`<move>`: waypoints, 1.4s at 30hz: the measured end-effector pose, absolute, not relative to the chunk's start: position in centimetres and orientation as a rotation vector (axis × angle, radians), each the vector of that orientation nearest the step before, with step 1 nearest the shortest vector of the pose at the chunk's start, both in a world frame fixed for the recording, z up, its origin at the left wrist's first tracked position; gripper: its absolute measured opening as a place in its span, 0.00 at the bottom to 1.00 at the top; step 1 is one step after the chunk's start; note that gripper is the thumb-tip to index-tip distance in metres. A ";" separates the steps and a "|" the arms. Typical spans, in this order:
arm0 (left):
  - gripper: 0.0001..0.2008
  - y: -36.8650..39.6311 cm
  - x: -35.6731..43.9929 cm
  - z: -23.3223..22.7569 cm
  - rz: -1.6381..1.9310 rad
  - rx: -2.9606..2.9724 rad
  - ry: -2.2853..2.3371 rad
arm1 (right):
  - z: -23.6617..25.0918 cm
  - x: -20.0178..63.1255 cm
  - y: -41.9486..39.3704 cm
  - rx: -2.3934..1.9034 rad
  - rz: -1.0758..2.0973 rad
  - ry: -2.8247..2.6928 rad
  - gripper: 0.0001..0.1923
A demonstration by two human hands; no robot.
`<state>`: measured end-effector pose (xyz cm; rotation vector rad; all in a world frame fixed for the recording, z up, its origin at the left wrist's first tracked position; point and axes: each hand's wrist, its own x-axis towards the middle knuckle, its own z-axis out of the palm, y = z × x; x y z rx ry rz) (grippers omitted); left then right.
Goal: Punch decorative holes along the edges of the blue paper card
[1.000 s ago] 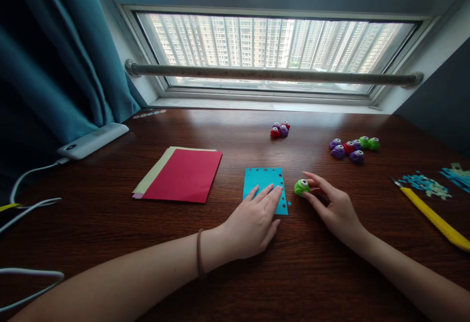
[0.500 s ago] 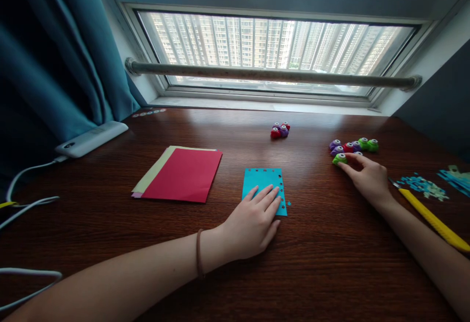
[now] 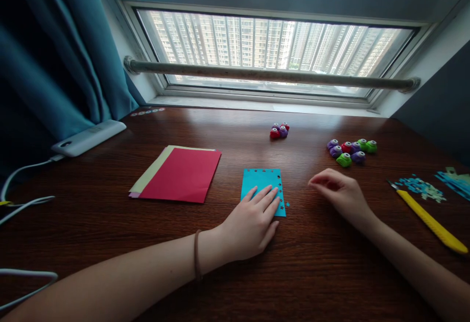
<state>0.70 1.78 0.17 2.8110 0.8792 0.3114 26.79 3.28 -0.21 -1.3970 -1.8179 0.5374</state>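
My left hand point(image 3: 253, 224) lies flat with fingers spread on a blue sheet of paper point(image 3: 253, 179). Small shaped holes run along the sheet's top and right edges; the hand covers its lower part. Beside the right edge lies a tiny blue paper cutout point(image 3: 288, 204). My right hand point(image 3: 343, 195) hovers over the table to the right of the sheet, thumb and fingertips drawn together, with nothing visible in them. Just beyond it stand several small craft punches in purple, red and green, the nearest being a green punch point(image 3: 344, 160).
More punches point(image 3: 279, 130) cluster farther back. Coloured paper point(image 3: 181, 175) is stacked left, red on top. At right lie a yellow-handled craft knife point(image 3: 429, 219), loose cutouts point(image 3: 420, 186) and blue strips point(image 3: 453, 181). A white power bank point(image 3: 90, 138) with a cable sits by the curtain.
My right hand has let go of the green punch, leaving it among the others, and moved toward me and left. My left hand stays on the blue paper.
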 end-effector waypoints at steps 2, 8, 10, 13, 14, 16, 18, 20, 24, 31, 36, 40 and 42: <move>0.22 1.8 0.7 0.2 0.310 2.810 0.881 | 0.0 24.3 2.0 -1.305 0.741 -1.897 0.05; 0.22 1.9 0.9 0.2 0.317 2.807 0.875 | -0.8 22.5 1.7 -1.343 0.819 -1.906 0.02; 0.22 1.9 0.9 0.2 0.312 2.805 0.875 | -1.0 22.6 1.9 -1.349 0.839 -1.903 0.03; 0.22 1.9 0.9 0.2 0.294 2.804 0.874 | -1.1 22.5 1.9 -1.332 0.844 -1.914 0.03; 0.22 1.9 0.9 0.2 0.288 2.803 0.874 | -1.2 22.5 1.9 -1.327 0.839 -1.920 0.03; 0.22 1.9 0.9 0.1 0.283 2.803 0.874 | -1.2 22.4 1.8 -1.322 0.828 -1.933 0.04; 0.22 1.8 0.9 0.1 0.281 2.801 0.878 | -1.2 22.3 1.8 -1.319 0.816 -1.943 0.04; 0.22 1.8 0.9 0.1 0.278 2.801 0.880 | -1.2 22.4 1.7 -1.324 0.801 -1.955 0.05; 0.22 1.9 0.9 0.2 0.275 2.804 0.880 | -1.2 22.4 1.6 -1.348 0.765 -1.984 0.04; 0.22 1.9 0.8 0.1 0.311 2.800 0.871 | -0.9 22.4 1.5 -1.354 0.819 -1.841 0.06; 0.22 1.9 0.7 0.0 0.285 2.799 0.879 | 0.0 25.8 3.0 -1.448 0.777 -1.624 0.10; 0.22 1.9 0.7 0.0 0.272 2.803 0.873 | 1.3 32.2 5.0 -1.934 -0.226 -1.705 0.05; 0.22 1.9 0.7 0.0 0.276 2.801 0.873 | 1.7 36.1 5.8 -2.173 -0.554 -1.637 0.05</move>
